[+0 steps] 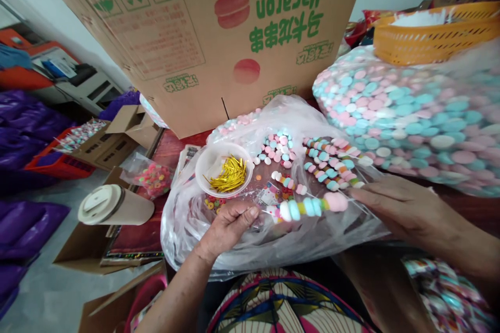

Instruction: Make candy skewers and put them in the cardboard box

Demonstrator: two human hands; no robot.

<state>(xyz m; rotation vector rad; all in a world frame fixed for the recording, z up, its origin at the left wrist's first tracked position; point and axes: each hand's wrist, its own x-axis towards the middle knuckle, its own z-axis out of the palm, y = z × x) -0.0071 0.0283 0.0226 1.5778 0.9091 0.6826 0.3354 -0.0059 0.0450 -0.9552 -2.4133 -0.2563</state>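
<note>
My left hand (234, 221) pinches the thin stick at the left end of a marshmallow skewer (312, 208). This skewer lies nearly level, with white, blue and pink marshmallows and greenish rings between them. Close to its pink right end is my right hand (402, 205), its fingers stretched out and the thumb hidden. Thin white sticks show around its fingertips; whether it touches them I cannot tell. Behind the skewer lie a shorter skewer (289, 183) and a pile of several finished-looking skewers (332, 164). Gold twist ties (230, 174) fill part of a white bowl (202, 164).
Clear plastic sheeting (183, 239) covers the work surface, with loose marshmallows (277, 148) on it. A large carton (219, 88) rises behind. At right, a bag of marshmallows (410, 114) carries an orange basket (422, 39). A lidded cup (133, 207) and a bag of candy rings (154, 179) are left.
</note>
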